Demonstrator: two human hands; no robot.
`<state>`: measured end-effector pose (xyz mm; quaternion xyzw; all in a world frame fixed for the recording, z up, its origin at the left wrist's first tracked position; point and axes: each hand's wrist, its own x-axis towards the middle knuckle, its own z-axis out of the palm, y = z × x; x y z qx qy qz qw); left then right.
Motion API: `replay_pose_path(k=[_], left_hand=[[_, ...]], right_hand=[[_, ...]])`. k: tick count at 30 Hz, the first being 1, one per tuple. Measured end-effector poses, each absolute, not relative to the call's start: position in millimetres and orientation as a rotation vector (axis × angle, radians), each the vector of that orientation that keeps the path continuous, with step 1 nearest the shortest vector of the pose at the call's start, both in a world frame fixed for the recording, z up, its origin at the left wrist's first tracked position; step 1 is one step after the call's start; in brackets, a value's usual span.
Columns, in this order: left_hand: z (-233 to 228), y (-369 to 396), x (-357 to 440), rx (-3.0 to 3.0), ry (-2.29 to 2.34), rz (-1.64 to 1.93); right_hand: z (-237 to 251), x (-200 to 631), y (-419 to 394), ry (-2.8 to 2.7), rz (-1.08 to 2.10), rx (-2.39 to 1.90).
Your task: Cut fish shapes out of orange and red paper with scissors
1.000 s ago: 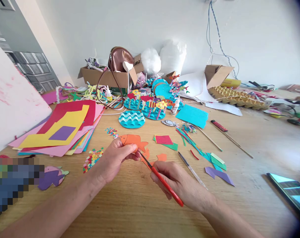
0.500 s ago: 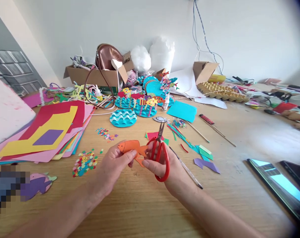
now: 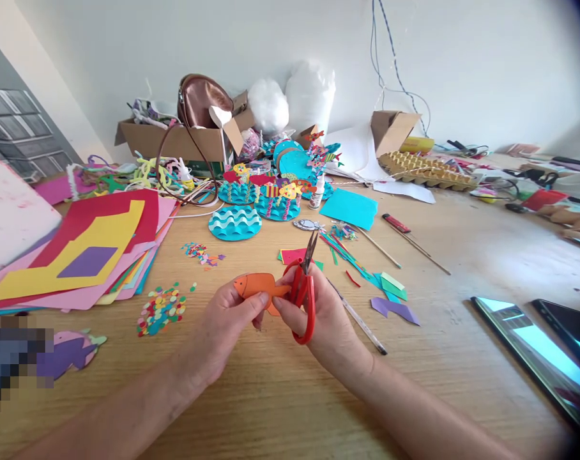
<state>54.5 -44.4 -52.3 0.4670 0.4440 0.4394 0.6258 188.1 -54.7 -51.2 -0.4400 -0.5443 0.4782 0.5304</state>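
An orange paper fish with a drawn eye and gill line is pinched in my left hand, thumb on its front. Red-handled scissors hang on my right hand, their blades pointing up and away, nearly closed. The thumb and fingers of that same hand also meet at the fish's tail. Part of the fish's lower edge is hidden behind the fingers. Beyond the hands lie red and green paper scraps, and a pen rests beside my right wrist.
Coloured paper sheets are stacked at left, near paper dots and a purple-pink paper fish. Wavy turquoise discs, a glue bottle and a turquoise sheet stand farther back. A phone lies at right.
My right hand has turned slightly, and the scissors have swung upright and inward. Its fingers now sit closer on the fish's tail. The view has shifted a little.
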Motion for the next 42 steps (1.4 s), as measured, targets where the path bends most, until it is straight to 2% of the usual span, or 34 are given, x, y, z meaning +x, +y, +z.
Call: replay_pose_path(k=[8,17,29,42], left_hand=[[-51.0,-45.4,55.4,1.028,1.061,0.993],[-51.3,-46.0,56.9,1.05,1.067,1.002],[-53.6,-45.4,54.8,0.997,0.999,1.037],[-36.7,-21.7,32.5,1.47,0.934,0.637]], right_hand=[[-63.1,191.9,-55.0,-1.499,0.991,-1.147],[-55.4,190.4,-57.1,-1.578,0.863,-1.268],[-51.8,189.0,-54.5,-1.308,1.078,-1.086],[-43.4,205.3,-46.9,-1.543,1.226,-1.157]])
